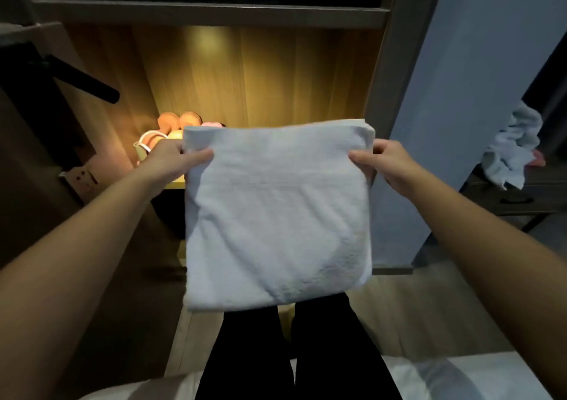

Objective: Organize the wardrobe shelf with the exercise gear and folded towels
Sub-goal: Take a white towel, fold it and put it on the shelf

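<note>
Left hand and right hand each pinch an upper side edge of the folded white towel, thumbs on front, fingers behind. Towel hangs in front of the lit wardrobe shelf; orange exercise gear sits at the shelf's left, partly hidden behind it.

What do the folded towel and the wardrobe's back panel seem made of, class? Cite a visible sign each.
The folded towel looks like matte cotton terry: fuzzy nap, soft creases. The back panel looks like wood or wood-look laminate, semi-gloss: vertical grain, lamp reflection.
</note>
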Tool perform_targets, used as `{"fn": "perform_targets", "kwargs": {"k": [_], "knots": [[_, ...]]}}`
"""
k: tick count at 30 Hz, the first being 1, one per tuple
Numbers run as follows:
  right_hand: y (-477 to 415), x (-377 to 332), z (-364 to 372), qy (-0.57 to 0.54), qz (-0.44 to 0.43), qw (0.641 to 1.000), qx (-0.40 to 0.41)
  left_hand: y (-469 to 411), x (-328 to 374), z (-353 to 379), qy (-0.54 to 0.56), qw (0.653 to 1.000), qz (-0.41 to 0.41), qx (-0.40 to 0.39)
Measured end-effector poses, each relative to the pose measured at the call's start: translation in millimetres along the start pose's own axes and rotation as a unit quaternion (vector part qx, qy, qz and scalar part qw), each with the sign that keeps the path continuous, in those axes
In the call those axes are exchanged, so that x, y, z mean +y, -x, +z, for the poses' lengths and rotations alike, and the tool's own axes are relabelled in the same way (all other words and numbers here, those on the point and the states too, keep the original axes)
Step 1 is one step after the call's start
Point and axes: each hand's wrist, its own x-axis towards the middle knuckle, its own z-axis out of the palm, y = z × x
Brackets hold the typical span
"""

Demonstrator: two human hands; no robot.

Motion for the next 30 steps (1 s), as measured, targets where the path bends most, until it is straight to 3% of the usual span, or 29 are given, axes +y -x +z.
{"fn": "perform_targets", "kwargs": {"k": [2, 3, 5, 7, 9, 13, 17, 19, 21, 22, 24, 27, 30], "knots": [[-2, 3, 1, -0.005, 0.019, 1.000, 0.001, 2, 0, 2, 0.058, 0.998, 0.006, 0.005], [-3, 4, 3, -0.017, 0.089, 0.995, -0.037, 5, 5, 2, 0.091, 0.994, -0.050, -0.046], [4, 6, 6, -0.014, 0.248, 0.961, -0.126, 17, 13, 0, 0.051, 0.958, -0.214, -0.184], [6, 11, 4, -0.022, 0.290, 0.943, -0.164, 23, 14, -3, -0.004, 0.938, -0.273, -0.215], [2, 14, 0, -0.064, 0.270, 0.946, -0.167, 22, 10, -2, 0.036, 0.953, -0.248, -0.171], [-7, 0, 1, -0.055, 0.095, 0.989, -0.098, 7, 6, 4, 0.088, 0.993, -0.050, -0.058], [-14, -22, -8, -0.145, -0.070, 0.987, -0.028, 3, 22, 0, 0.207, 0.973, 0.087, 0.053], [-20, -14, -10, -0.117, -0.033, 0.991, -0.062, -3, 20, -1, 0.210, 0.974, 0.073, 0.044], [-17, 4, -7, -0.048, 0.127, 0.975, -0.176, -6, 10, 2, 0.123, 0.989, -0.065, -0.056], [-10, 11, -3, -0.013, 0.206, 0.953, -0.222, 0, 5, 2, 0.038, 0.979, -0.162, -0.117], [-2, 22, 0, 0.008, 0.285, 0.933, -0.221, 10, 0, 2, -0.042, 0.944, -0.273, -0.180], [-5, 25, -2, -0.011, 0.230, 0.959, -0.165, 11, -1, 3, 0.003, 0.963, -0.234, -0.135], [-9, 22, 1, -0.003, 0.074, 0.995, -0.072, 7, -1, 6, 0.038, 0.994, -0.076, -0.075]]}}
